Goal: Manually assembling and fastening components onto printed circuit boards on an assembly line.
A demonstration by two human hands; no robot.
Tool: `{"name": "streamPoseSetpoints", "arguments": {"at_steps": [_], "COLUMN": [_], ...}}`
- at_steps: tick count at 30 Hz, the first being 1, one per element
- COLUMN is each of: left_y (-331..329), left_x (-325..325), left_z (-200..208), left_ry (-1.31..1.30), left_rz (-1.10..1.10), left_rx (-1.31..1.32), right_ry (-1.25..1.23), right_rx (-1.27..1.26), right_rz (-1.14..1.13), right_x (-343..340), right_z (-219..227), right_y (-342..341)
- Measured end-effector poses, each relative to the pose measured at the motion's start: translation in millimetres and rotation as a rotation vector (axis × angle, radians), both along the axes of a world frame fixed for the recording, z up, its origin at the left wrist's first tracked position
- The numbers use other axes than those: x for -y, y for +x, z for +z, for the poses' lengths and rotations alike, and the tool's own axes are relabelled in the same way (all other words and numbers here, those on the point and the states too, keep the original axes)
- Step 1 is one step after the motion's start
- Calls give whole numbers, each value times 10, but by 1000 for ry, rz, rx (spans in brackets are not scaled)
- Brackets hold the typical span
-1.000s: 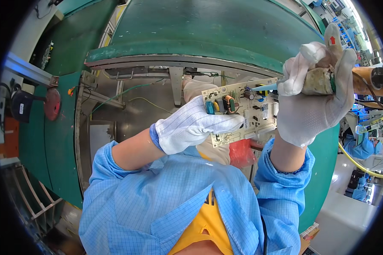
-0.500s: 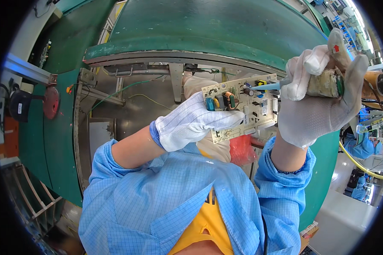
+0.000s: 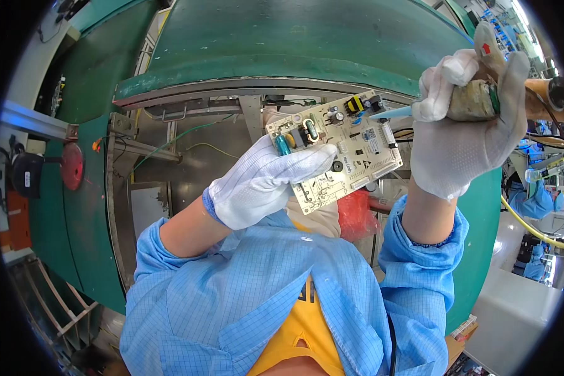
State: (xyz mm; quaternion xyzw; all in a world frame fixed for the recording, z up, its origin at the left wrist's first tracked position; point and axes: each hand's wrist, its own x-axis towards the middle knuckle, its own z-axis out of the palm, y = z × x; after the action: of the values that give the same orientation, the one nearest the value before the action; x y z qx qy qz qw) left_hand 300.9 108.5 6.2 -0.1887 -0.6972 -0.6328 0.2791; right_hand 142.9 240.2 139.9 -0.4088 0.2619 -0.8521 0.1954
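Note:
My left hand, in a white glove, grips the left side of a cream circuit board, thumb across its top face. The board carries capacitors, a yellow-and-black transformer and a green coil, and is held tilted in the air. My right hand, also gloved, is closed around a dispensing gun with a worn, tan-wrapped body. Its pale blue tapered nozzle points left over the board's upper right part, near the transformer. Whether the tip touches the board, I cannot tell.
Ahead lies a green bench top with a metal front edge. Another green surface stands at left, beside a red disc. A red plastic bag hangs below the board. A yellow hose curves at the right.
The board has shifted left and turned so that its right end is higher and its face shows more fully. My right hand and the gun have risen slightly.

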Motion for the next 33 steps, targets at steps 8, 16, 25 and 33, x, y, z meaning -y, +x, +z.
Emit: {"name": "streamPoseSetpoints", "arguments": {"at_steps": [8, 16, 25, 33], "left_y": [108, 126, 141, 122], "left_x": [-84, -62, 3, 58], "left_z": [422, 543, 305, 288], "left_ry": [648, 1123, 270, -282], "left_rz": [-234, -439, -34, 211], "left_rx": [515, 757, 339, 60], "right_ry": [195, 146, 229, 157], "right_rx": [-237, -432, -462, -267], "right_rz": [-320, -314, -495, -373], "right_x": [-70, -62, -113, -155], "right_z": [12, -15, -36, -119], "right_y": [-54, -75, -105, -187]}}
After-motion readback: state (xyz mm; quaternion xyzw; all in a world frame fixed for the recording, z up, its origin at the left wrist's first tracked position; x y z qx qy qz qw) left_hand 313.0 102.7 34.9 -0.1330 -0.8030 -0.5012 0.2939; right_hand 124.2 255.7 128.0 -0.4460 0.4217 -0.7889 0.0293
